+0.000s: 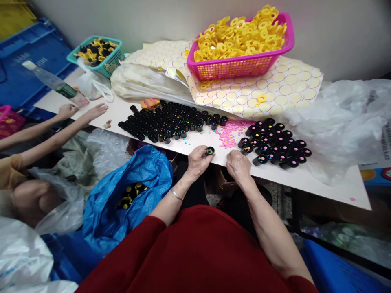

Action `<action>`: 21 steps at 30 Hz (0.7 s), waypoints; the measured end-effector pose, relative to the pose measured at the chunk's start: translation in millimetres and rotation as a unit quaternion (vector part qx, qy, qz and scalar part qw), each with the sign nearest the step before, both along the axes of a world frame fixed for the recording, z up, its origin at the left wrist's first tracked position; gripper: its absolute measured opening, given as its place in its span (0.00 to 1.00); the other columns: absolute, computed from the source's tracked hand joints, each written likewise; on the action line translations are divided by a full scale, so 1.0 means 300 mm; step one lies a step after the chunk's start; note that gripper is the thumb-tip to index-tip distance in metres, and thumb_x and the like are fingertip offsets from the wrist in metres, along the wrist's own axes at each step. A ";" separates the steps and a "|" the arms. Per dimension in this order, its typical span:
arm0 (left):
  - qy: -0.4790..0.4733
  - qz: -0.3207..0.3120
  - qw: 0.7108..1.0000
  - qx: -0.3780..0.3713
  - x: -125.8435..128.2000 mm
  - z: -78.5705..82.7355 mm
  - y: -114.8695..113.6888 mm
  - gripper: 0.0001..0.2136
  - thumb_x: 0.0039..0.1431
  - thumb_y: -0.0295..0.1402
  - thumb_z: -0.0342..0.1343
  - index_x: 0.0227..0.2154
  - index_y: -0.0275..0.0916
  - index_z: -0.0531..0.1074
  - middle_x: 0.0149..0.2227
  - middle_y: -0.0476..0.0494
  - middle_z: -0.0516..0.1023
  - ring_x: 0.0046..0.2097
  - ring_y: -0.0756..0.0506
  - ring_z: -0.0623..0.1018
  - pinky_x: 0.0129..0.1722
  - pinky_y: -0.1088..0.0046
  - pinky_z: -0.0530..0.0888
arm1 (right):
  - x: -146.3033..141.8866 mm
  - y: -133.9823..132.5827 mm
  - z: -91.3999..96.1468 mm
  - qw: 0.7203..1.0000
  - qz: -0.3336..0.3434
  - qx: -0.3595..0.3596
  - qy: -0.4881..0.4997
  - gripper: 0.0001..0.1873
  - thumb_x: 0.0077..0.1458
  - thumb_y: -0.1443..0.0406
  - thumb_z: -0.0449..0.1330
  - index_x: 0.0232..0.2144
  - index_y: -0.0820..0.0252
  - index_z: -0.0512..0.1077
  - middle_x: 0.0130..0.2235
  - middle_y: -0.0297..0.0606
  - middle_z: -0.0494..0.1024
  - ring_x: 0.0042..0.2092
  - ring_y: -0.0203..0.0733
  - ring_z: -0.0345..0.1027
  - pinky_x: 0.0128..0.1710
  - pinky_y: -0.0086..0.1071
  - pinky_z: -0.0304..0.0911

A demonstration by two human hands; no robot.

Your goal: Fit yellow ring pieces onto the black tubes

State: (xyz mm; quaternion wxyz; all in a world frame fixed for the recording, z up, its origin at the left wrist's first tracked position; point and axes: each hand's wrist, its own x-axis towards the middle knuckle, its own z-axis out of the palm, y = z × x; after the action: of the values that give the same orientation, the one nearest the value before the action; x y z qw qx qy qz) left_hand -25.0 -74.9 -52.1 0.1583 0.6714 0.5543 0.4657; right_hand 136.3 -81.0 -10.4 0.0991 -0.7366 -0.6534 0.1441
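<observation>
My left hand (197,163) is closed around a small black cylinder (209,151), its top facing up with tiny coloured bits showing inside. To the right, my right hand (239,166) rests at the table's front edge with its fingers pinched together; whatever they hold is hidden. Just beyond the hands lies a spread of small pink discs (228,135). Black cylinders (171,118) with coloured bits in them stand in a crowded group on the left. Another group of black cylinders (278,142), most showing a pink disc on top, stands beside my right hand.
A pink basket (235,67) heaped with yellow ring-shaped pieces sits on circle-printed sheets (284,87) at the back. A teal basket (111,65) stands back left. Another person's hand (96,112) rests on the table's left. A blue sack (100,207) holds black-and-yellow pieces. Clear plastic (339,122) lies right.
</observation>
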 end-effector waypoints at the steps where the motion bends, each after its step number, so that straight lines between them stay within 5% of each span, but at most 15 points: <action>1: -0.008 -0.026 1.000 -0.011 0.026 -0.008 0.001 0.11 0.51 0.37 0.59 0.35 0.38 0.71 0.31 0.47 0.74 0.31 0.51 0.72 0.34 0.75 0.70 | 0.000 0.003 0.003 1.000 -0.001 -0.003 0.001 0.11 0.55 0.67 0.50 0.31 0.62 0.73 0.32 0.44 0.75 0.30 0.41 0.65 0.26 0.32 0.46; 14: -0.002 -0.073 0.994 -0.086 0.094 -0.012 0.023 0.13 0.48 0.35 0.61 0.38 0.39 0.73 0.34 0.47 0.76 0.35 0.50 0.73 0.36 0.74 0.70 | 0.003 -0.021 -0.039 0.997 0.013 0.080 0.014 0.11 0.56 0.67 0.49 0.31 0.61 0.72 0.35 0.42 0.74 0.31 0.40 0.63 0.28 0.32 0.48; 21: 0.038 -0.104 0.991 -0.074 0.122 -0.003 0.019 0.11 0.48 0.31 0.60 0.38 0.40 0.74 0.38 0.45 0.78 0.40 0.47 0.75 0.42 0.71 0.71 | 0.018 -0.034 -0.020 0.967 0.075 0.214 0.118 0.11 0.59 0.65 0.47 0.33 0.58 0.69 0.33 0.39 0.71 0.35 0.40 0.64 0.34 0.31 0.57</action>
State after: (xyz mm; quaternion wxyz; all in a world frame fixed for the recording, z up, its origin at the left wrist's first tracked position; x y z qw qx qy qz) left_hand 11.7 -69.3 -52.8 0.2337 0.7289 0.5202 0.3787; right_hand 141.7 -91.2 -16.3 0.3198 -0.6252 -0.7058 0.0933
